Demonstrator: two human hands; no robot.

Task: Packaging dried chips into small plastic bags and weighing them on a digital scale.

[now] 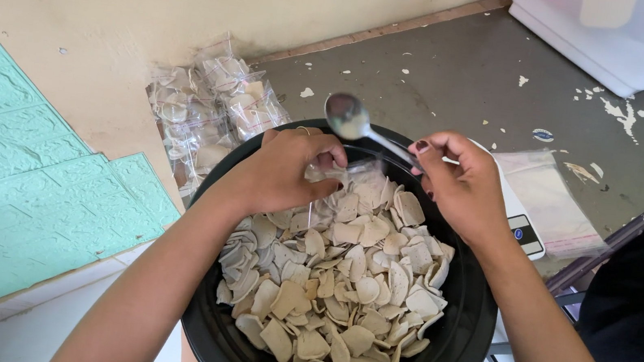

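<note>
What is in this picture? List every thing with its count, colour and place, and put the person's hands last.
black bowl: one, black, centre bottom, on the person's lap.
pale chips: too many to count, beige, filling the bowl.
spoon: one, silver, above the bowl's far rim.
clear bag: one, transparent, between the hands over the chips.
filled packets: a heap, clear with pale contents, against the wall.
empty bags: a stack, clear, on the grey floor at right.
scale: one, white, partly hidden behind the right hand.
white box: one, top right.
left hand: holds the bag.
right hand: holds the spoon.
</note>
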